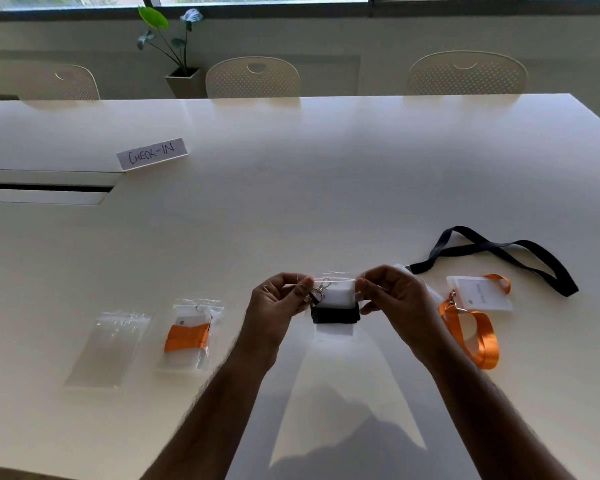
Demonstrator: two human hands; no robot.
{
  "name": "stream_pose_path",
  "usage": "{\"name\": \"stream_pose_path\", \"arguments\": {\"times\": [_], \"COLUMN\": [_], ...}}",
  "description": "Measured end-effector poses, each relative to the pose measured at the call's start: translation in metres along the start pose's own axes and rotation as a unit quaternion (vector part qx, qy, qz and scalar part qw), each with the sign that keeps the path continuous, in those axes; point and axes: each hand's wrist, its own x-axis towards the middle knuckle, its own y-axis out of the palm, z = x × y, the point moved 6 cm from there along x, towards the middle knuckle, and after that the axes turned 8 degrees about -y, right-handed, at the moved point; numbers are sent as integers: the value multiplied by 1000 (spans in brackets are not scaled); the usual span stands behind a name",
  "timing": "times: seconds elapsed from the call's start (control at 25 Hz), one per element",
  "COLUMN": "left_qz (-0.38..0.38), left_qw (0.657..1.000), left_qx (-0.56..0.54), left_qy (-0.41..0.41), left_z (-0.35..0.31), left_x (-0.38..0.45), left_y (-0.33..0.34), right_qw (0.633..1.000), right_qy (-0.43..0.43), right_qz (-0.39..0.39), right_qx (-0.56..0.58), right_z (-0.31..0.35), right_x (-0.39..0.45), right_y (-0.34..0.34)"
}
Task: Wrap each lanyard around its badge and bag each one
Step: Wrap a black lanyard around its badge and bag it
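Note:
Above the table I hold a clear zip bag (335, 332) with a badge wrapped in a black lanyard (335, 314) inside it. My left hand (278, 306) pinches the bag's top left corner and my right hand (394, 299) pinches its top right corner. To the left lies a bagged badge wrapped in an orange lanyard (187, 336). An empty clear bag (113, 348) lies further left. At the right lie a badge with a loose orange lanyard (478, 327) and a loose black lanyard (499, 252), whose badge is mostly hidden behind my right hand.
A paper sign reading CHECK-IN (152, 153) lies at the back left of the white table (291, 202). A cable slot (45, 187) is set into the table at the left. Chairs (253, 77) and a potted plant (182, 64) stand beyond the far edge.

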Motion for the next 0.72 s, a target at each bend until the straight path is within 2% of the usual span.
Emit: {"name": "stream_pose_path", "arguments": {"times": [0.32, 0.56, 0.72], "left_qz": [-10, -42, -36], "left_qw": [1000, 995, 993], "left_qx": [-3, 44, 83], "left_qy": [4, 80, 79], "left_z": [-2, -11, -16], "left_x": [0, -4, -2], "left_y": [-2, 1, -3], "right_qw": [1000, 999, 1000], "right_qy": [-7, -20, -10], "right_qz": [-11, -19, -20], "right_qx": [-22, -43, -16], "right_z": [-2, -2, -3], "right_x": [0, 0, 0], "right_y": [0, 2, 0]}}
